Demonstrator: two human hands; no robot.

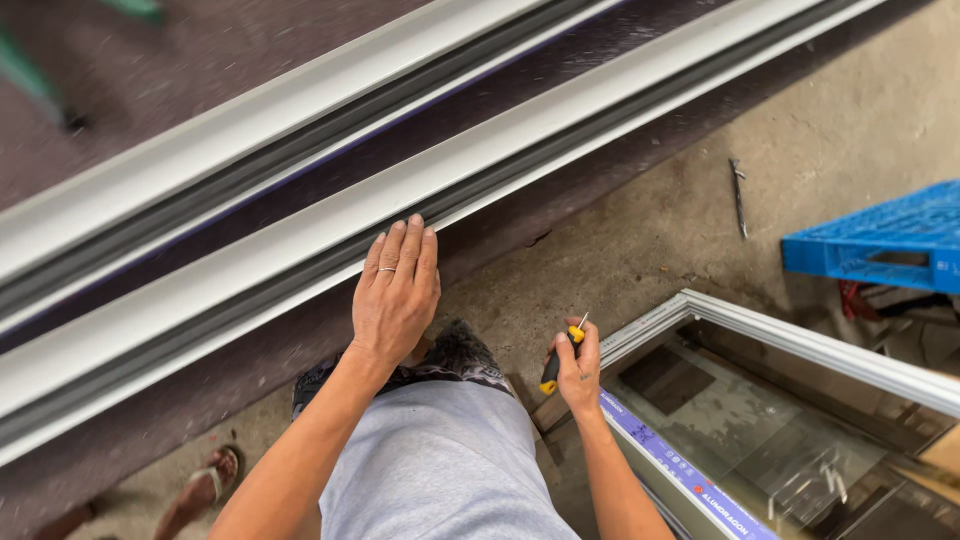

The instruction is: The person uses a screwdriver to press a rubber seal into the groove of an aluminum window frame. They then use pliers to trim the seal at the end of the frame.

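Observation:
My left hand (395, 290) lies flat, fingers together, against the near edge of a long pale aluminium profile (250, 265) that runs diagonally across a dark workbench. A ring shows on one finger. My right hand (578, 368) hangs lower beside my hip and grips a small screwdriver (560, 358) with a yellow and black handle, its thin metal tip pointing up. A second, similar profile (200, 150) lies parallel farther back on the bench.
A glazed aluminium window frame (800, 345) leans on the concrete floor at the lower right. A blue plastic pallet (880, 240) sits at the right edge. A thin metal rod (738, 195) lies on the floor. A sandalled foot (205, 488) shows at the lower left.

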